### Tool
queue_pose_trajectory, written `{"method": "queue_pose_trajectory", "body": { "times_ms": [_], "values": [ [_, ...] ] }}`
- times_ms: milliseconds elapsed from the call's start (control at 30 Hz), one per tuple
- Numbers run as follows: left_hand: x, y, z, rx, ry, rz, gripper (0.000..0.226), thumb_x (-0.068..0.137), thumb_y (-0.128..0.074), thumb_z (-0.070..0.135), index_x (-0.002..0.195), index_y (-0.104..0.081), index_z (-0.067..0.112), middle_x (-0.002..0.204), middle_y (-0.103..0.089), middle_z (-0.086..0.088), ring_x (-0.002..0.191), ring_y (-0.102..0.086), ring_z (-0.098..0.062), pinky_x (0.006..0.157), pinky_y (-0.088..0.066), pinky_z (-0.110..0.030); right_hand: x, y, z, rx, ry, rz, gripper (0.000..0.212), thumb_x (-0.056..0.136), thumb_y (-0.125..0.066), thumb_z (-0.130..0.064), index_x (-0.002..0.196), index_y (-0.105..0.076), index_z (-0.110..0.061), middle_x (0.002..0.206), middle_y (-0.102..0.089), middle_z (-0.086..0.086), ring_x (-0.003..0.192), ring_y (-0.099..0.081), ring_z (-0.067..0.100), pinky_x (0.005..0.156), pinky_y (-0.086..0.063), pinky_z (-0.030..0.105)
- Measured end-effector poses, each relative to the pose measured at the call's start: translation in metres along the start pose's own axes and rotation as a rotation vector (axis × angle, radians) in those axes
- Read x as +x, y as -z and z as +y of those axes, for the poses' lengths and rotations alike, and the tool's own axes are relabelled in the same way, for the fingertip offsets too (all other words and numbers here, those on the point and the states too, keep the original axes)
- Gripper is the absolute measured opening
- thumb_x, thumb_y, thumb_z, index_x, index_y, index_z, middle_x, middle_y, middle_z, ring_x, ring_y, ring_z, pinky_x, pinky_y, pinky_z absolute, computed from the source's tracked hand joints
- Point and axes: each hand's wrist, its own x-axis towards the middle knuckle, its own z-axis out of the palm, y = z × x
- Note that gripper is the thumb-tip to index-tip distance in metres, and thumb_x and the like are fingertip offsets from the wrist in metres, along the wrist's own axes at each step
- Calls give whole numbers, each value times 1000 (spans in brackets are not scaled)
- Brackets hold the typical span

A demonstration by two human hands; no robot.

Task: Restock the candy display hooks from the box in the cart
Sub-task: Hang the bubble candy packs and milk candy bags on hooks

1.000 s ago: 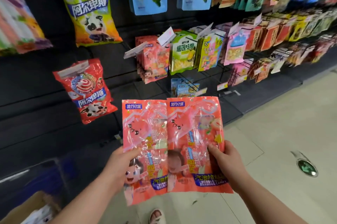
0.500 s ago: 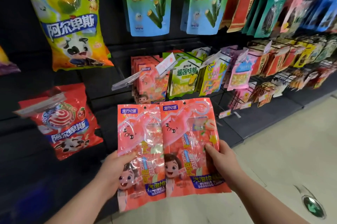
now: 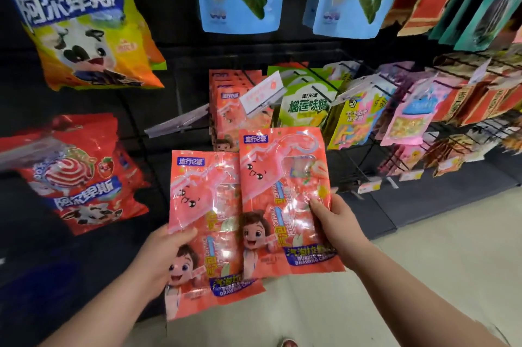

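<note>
Left pack (image 3: 203, 205) & right pack (image 3: 282, 177), side by side just below hung stack (image 3: 226, 109); long axes approx. upright, header ends up. L hand (image 3: 161, 256) thumb clamped on left pack, R hand (image 3: 336, 222) on right.

Seemingly a shop: snack packets (image 3: 306, 105) on hooks (image 3: 324, 84).
</note>
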Motion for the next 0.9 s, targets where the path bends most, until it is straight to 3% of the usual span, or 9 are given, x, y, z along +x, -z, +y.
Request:
{"method": "queue_pose_trajectory", "body": {
  "times_ms": [67,133,200,300,467,533,633,767,900],
  "values": [
    [1,-8,-3,-37,-4,68,14,89,-57,-1,95,-68,4,77,-75,-10,66,-72,-23,73,-52,-38,15,3,-1,-4,27,-50,34,71,-61,-53,95,-68,-31,99,-74,0,97,-69,23,93,-51,51],
    [-1,-17,-4,-62,4,99,14,89,-57,-1,98,-68,3,80,-75,-13,71,-71,-28,77,-52,-41,27,7,-5,-4,41,-94,35,68,-60,-56,92,-68,-33,97,-74,1,96,-69,23,92,-51,52],
    [-3,-25,-2,-90,12,112,14,89,-58,1,100,-67,3,88,-74,-19,79,-69,-34,77,-53,-43,37,10,-12,9,34,-119,25,77,-64,-50,90,-67,-29,98,-73,2,96,-69,23,92,-51,52],
    [-3,-37,-3,-88,1,180,12,89,-59,0,95,-68,5,82,-75,-15,71,-71,-29,77,-54,-40,53,13,-15,22,49,-167,8,92,-60,-32,92,-64,-26,100,-72,5,97,-68,24,94,-51,51],
    [-5,-48,-8,-111,16,229,10,88,-59,-1,91,-68,3,77,-75,-16,63,-71,-27,72,-54,-38,66,14,-18,17,56,-200,12,93,-57,-29,97,-62,-18,105,-70,12,99,-67,29,92,-51,53],
    [-4,-47,-10,-119,17,262,10,88,-59,-2,92,-68,2,78,-74,-16,66,-70,-29,75,-54,-40,71,14,-16,14,57,-213,23,89,-59,-36,101,-62,-17,105,-70,11,99,-67,29,92,-51,53],
    [-2,-44,-11,-121,24,277,11,87,-60,-2,95,-67,1,87,-72,-22,77,-68,-33,81,-53,-46,74,13,-14,37,29,-235,18,93,-57,-32,104,-61,-19,106,-70,9,99,-67,26,93,-52,52],
    [1,-41,-12,-119,16,279,11,87,-59,-1,93,-68,4,75,-74,-13,63,-70,-26,68,-53,-35,76,11,-15,53,3,-254,17,95,-55,-29,108,-59,-17,107,-69,9,97,-68,26,91,-53,50],
    [4,-38,-9,-116,17,273,10,88,-60,0,92,-67,5,72,-75,-11,67,-69,-28,68,-52,-35,77,8,-16,52,0,-244,15,95,-56,-28,106,-60,-18,106,-70,9,97,-68,27,91,-53,51]
  ]
}}
